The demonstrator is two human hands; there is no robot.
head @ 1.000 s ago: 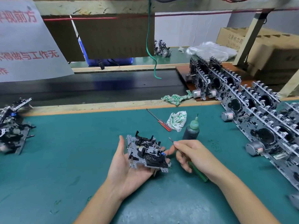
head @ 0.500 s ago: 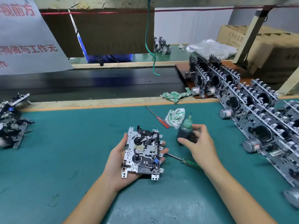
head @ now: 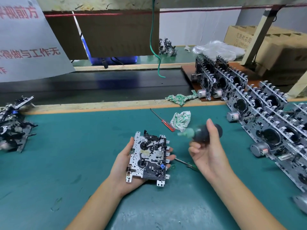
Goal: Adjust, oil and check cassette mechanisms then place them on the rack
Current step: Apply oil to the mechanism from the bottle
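My left hand (head: 123, 168) cradles a silver and black cassette mechanism (head: 148, 157) face up above the green mat, fingers curled round its edges. My right hand (head: 207, 150) grips a dark oil bottle (head: 201, 132) with a green nozzle, lifted and tipped sideways so the blurred nozzle points left toward the mechanism. A green-handled screwdriver (head: 189, 165) lies on the mat between my hands. Rows of mechanisms stand on the rack (head: 259, 117) at the right.
A red-handled screwdriver (head: 163, 121) and a crumpled rag (head: 181, 120) lie behind the hands. Another rag (head: 180, 97) lies on the wooden ledge. A pile of mechanisms (head: 12, 125) sits at the left edge. A black conveyor belt (head: 99, 85) runs behind; cardboard boxes (head: 272, 47) far right.
My right hand put down the green-handled screwdriver, took the oil bottle from the mat and lifted it, tipping it sideways. My left hand turned the mechanism face up.
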